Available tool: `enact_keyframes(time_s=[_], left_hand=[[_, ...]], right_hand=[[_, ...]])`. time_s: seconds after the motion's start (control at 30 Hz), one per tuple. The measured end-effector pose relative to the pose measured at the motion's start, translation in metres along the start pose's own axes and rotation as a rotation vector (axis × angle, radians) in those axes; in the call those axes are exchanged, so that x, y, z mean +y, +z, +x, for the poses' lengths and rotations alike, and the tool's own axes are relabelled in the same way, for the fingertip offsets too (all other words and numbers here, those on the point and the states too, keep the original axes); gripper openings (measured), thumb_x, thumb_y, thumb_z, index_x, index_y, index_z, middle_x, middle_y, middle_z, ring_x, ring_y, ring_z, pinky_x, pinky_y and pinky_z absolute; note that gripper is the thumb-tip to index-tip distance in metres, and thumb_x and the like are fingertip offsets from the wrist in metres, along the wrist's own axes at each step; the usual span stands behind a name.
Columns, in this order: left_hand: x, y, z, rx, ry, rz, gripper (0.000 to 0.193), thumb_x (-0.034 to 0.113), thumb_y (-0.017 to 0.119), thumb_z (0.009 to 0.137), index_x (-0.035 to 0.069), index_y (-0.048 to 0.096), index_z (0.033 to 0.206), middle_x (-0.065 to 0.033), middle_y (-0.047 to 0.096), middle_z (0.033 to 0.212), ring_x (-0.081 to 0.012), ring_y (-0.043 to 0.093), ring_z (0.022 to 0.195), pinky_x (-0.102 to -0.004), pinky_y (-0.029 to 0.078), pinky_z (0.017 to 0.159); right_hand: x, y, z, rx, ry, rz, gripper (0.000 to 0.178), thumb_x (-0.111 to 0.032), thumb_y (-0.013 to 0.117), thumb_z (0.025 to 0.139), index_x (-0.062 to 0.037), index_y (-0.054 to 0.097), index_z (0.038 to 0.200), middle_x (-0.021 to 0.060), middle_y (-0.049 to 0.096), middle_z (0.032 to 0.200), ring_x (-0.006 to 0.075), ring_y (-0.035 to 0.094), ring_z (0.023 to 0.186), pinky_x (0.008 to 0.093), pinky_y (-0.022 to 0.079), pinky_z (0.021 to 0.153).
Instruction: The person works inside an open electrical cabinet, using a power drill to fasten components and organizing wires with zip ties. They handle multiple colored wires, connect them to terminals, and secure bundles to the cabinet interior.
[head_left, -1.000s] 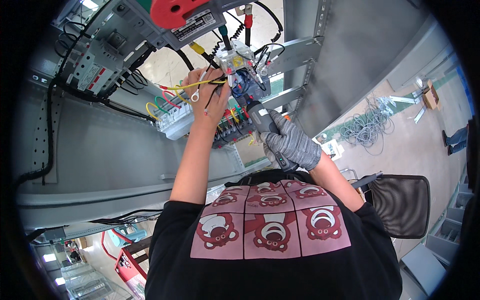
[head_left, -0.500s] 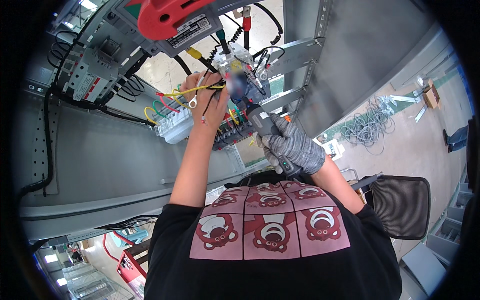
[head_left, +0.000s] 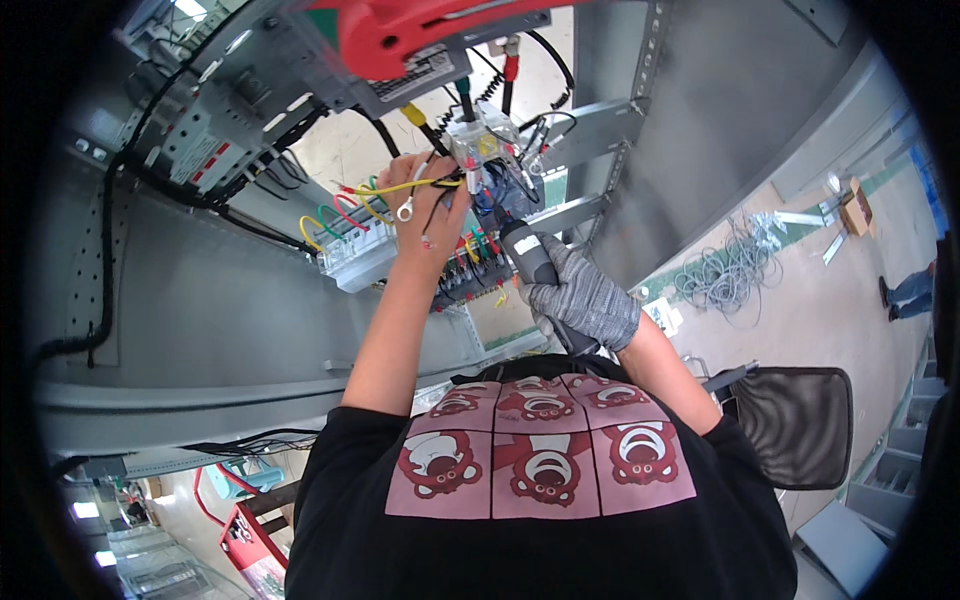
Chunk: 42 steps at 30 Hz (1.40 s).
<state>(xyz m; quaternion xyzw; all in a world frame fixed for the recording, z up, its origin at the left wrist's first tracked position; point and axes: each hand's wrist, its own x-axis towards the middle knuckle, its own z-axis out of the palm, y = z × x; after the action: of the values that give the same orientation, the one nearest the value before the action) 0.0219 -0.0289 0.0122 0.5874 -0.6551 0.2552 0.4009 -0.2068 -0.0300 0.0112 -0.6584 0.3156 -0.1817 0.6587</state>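
My bare left hand (head_left: 428,218) reaches up into a grey electrical cabinet and pinches a yellow wire (head_left: 400,187) with a ring lug on its end. Beside it, my right hand (head_left: 583,297) in a grey knit glove grips a black-handled screwdriver (head_left: 527,251). The tool's tip points at a clear terminal block (head_left: 478,146) with coloured wires, just right of my left fingers. A row of breakers with red, green and yellow wire loops (head_left: 345,232) sits left of my left wrist.
A red-handled switch unit (head_left: 400,35) hangs at the top. Black cable bundles (head_left: 190,190) run along the grey cabinet wall. A mesh office chair (head_left: 795,425), coiled grey cables on the floor (head_left: 735,272) and another person's legs (head_left: 910,293) lie to the right.
The view has tipped so the red handle fills more of the top. Both hands stay at the terminal block, and the screwdriver has shifted slightly lower.
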Motion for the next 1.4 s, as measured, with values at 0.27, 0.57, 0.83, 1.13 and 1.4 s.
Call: enact_keyframes(time_s=[0.27, 0.57, 0.83, 1.13, 1.4], left_hand=[[0.003, -0.017, -0.014, -0.044, -0.054, -0.054, 0.033, 0.02, 0.07, 0.077, 0.011, 0.064, 0.108, -0.0108, 0.058, 0.113, -0.0295, 0.047, 0.111, -0.0449, 0.032, 0.097], [0.002, -0.029, -0.082, -0.045, -0.73, -0.841, 0.021, 0.001, 0.057, 0.088, 0.003, 0.059, 0.109, -0.0118, 0.058, 0.114, -0.0173, 0.059, 0.097, -0.0286, 0.046, 0.084], [0.01, -0.029, -0.048, -0.203, -1.07, -1.226, 0.045, 0.017, 0.055, 0.096, -0.003, 0.036, 0.131, -0.026, 0.052, 0.125, -0.0278, 0.058, 0.111, -0.0347, 0.046, 0.097], [0.011, -0.019, -0.016, -0.127, -1.261, -1.259, 0.025, 0.019, 0.061, 0.094, -0.001, 0.048, 0.103, -0.0151, 0.061, 0.103, -0.0245, 0.068, 0.086, -0.0317, 0.058, 0.072], [0.005, -0.015, -0.016, -0.148, -1.285, -1.337, 0.019, 0.016, 0.06, 0.094, -0.001, 0.055, 0.098, -0.0147, 0.064, 0.101, -0.0237, 0.068, 0.08, -0.0307, 0.059, 0.069]], right_hand=[[0.002, 0.012, -0.027, -0.015, 0.102, 0.305, 0.046, -0.016, 0.062, 0.089, -0.0036, 0.039, 0.127, 0.0057, 0.058, 0.071, 0.0135, 0.059, 0.053, 0.0278, 0.048, 0.043], [0.019, 0.055, -0.085, 0.003, 0.205, 0.492, 0.033, -0.023, 0.063, 0.092, -0.0012, 0.049, 0.112, 0.0072, 0.061, 0.074, 0.0141, 0.062, 0.062, 0.0271, 0.053, 0.055], [0.019, 0.081, -0.084, 0.069, 0.203, 0.411, 0.058, -0.025, 0.062, 0.092, -0.0009, 0.033, 0.137, 0.0039, 0.058, 0.07, 0.0133, 0.058, 0.054, 0.0252, 0.048, 0.05], [0.018, 0.06, -0.041, 0.229, 0.07, 0.106, 0.055, -0.026, 0.062, 0.091, 0.0026, 0.041, 0.132, 0.0035, 0.06, 0.073, 0.0077, 0.052, 0.05, 0.0235, 0.04, 0.042], [0.014, 0.047, -0.026, 0.178, 0.143, 0.014, 0.069, -0.027, 0.062, 0.092, 0.007, 0.029, 0.142, 0.004, 0.061, 0.08, 0.0065, 0.049, 0.055, 0.0232, 0.04, 0.046]])
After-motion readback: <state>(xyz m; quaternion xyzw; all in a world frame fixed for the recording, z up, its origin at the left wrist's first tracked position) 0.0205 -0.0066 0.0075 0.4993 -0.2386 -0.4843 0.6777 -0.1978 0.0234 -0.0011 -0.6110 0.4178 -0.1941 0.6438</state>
